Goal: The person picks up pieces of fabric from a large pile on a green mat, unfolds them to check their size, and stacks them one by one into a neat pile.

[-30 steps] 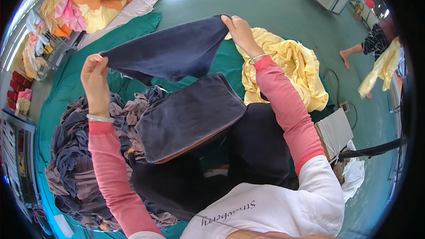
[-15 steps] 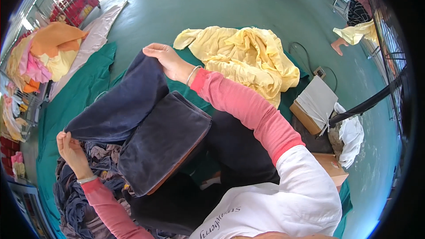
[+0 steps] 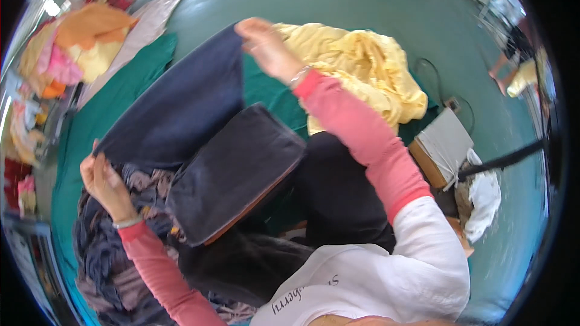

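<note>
A dark navy cloth is stretched in the air between my two hands. My left hand pinches its near left corner. At the far right corner, my right hand grips the edge with closed fingers. Below and to the right of the raised cloth lies a neat stack of dark folded cloths, with a brown edge showing underneath. A heap of crumpled dark and greyish-mauve cloths spreads beneath my left forearm.
Yellow cloth lies bunched on a green sheet ahead. A cardboard box and white cloth stand at right beside a black bar. Orange and pink cloths are piled far left. Another person is at far right.
My right hand has moved up and away, drawing the navy cloth tauter and flatter. My left hand has risen slightly. The whole view has shifted a little.
</note>
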`<state>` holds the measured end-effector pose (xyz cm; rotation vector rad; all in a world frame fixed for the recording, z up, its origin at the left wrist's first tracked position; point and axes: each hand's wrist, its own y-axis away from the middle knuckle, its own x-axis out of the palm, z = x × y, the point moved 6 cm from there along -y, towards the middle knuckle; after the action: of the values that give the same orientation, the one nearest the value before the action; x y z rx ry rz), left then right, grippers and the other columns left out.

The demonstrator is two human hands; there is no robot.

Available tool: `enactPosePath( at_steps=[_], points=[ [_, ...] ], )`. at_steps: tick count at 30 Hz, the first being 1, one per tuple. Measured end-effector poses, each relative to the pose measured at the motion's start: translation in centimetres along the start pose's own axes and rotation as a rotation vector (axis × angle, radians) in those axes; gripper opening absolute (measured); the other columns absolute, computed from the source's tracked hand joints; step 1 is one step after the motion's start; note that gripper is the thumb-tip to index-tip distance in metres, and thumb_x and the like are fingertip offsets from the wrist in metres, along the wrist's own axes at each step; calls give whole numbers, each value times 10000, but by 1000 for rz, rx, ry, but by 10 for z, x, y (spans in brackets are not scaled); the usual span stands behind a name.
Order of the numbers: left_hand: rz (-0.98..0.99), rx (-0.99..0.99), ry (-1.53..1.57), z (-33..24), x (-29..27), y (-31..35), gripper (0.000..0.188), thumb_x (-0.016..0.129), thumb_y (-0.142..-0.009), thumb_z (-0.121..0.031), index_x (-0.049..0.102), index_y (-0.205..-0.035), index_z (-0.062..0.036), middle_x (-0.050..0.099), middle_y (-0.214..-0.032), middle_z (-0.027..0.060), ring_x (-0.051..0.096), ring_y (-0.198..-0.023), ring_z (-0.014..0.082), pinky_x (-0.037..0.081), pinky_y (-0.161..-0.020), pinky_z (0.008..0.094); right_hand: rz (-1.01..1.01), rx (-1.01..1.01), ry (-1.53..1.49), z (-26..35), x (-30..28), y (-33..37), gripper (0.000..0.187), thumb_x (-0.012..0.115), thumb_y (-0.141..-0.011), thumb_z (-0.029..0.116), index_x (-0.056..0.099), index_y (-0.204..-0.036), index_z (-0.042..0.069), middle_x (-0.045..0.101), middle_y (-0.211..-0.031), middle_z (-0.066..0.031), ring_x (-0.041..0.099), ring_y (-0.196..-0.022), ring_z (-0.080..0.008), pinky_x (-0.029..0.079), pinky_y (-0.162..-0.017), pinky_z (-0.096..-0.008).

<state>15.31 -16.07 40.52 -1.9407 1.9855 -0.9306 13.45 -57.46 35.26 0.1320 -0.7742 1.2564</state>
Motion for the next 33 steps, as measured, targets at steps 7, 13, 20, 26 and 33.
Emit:
enactPosePath(
  at_steps=[7, 13, 20, 26, 33],
  points=[
    [119, 110, -30, -84, 13, 56, 224, 582, -769, 57, 439, -756, -115, 414, -801, 19, 523, -832, 180, 402, -889, 369, 198, -99, -87, 94, 12, 53, 132, 585, -852, 82, 571, -977, 42, 610, -922, -13, 544, -748, -78, 441, -671, -230],
    [511, -77, 37, -104, 1, 155, 239, 693, -644, 71, 521, -689, -88, 466, -697, 56, 572, -668, 240, 484, -546, 329, 522, 82, 225, 110, 7, 150, 205, 668, -778, 197, 549, -807, 33, 549, -783, -120, 553, -705, -213, 461, -616, -317],
    [124, -306, -196, -17, 2, 126, 149, 591, -792, 1, 544, -912, -73, 477, -838, -3, 496, -821, 93, 393, -738, 201, 164, 409, 281, 35, -33, 110, 259, 623, -832, 228, 591, -1010, 42, 589, -953, -35, 539, -873, -90, 414, -744, -260],
    [522, -472, -1244, 50, 11, 136, 746, 616, -825, -248, 183, -1372, 17, 565, -1028, 294, 551, -954, 433, 436, -805, 428, 105, 803, 872, -26, -56, 127, 573, 587, -844, 372, 424, -1299, 65, 485, -1226, -45, 461, -1085, -137, 424, -765, -272],
    [422, -269, -624, 5, 43, 97, 397, 518, -818, -12, 495, -1214, 21, 536, -1222, 120, 496, -1125, 217, 333, -979, 292, 123, 175, 742, 14, -22, 103, 451, 590, -831, 155, 484, -1269, 137, 573, -896, 3, 456, -670, -48, 359, -539, -195]
  ],
)
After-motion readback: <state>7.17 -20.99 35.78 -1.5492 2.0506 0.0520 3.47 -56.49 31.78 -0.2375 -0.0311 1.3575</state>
